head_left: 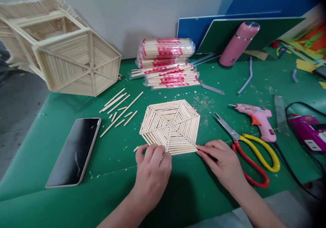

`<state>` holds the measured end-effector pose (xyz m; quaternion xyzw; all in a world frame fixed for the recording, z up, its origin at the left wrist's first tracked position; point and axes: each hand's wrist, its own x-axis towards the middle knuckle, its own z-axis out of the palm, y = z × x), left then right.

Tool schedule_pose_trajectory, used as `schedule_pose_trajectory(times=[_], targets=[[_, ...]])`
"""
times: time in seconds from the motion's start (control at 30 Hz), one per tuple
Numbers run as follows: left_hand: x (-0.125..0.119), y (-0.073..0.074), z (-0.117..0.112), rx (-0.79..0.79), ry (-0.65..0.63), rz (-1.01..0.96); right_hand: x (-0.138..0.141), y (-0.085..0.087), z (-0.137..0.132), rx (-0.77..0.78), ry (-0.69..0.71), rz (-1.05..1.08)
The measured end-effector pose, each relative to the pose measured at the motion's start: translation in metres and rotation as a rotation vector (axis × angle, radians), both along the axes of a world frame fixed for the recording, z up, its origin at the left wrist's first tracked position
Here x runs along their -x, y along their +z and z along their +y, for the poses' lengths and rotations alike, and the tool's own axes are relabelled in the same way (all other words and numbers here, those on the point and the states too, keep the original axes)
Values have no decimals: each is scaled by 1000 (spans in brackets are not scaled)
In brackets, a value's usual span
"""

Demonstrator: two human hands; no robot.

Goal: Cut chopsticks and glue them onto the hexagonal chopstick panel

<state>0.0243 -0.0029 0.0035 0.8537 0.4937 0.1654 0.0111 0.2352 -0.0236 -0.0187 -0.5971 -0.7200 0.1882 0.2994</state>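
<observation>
A flat hexagon panel (170,124) made of pale wooden sticks lies on the green table (109,173). My left hand (152,168) rests at the panel's near edge, fingers curled and pressed on the outermost stick. My right hand (221,160) touches the panel's near right corner with its fingertips pinched against the end of that same stick. Loose cut sticks (119,110) lie to the panel's left. Scissors (248,146) with red and yellow handles lie just right of my right hand.
A large stick-built structure (61,51) stands at the back left. Wrapped chopstick bundles (166,63) sit behind the panel. A phone (75,150) lies left, a pink glue gun (257,119), a purple device (309,131) and a pink bottle (239,42) right. Boards lean on the wall.
</observation>
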Motion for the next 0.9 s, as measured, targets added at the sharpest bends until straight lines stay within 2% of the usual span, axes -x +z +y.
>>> schedule_pose_trajectory(times=[0.2, 0.4, 0.63, 0.9], targets=[[-1, 1, -6, -59, -77, 111, 1, 0, 1, -18, 3, 20], [-6, 5, -4, -64, -92, 222, 2, -1, 1, -57, 3, 24], [0, -10, -5, -27, -125, 106, 2, -4, 1, -101, 28, 10], [5, -10, -3, -12, -100, -33, 2, -10, 0, -157, 47, -22]])
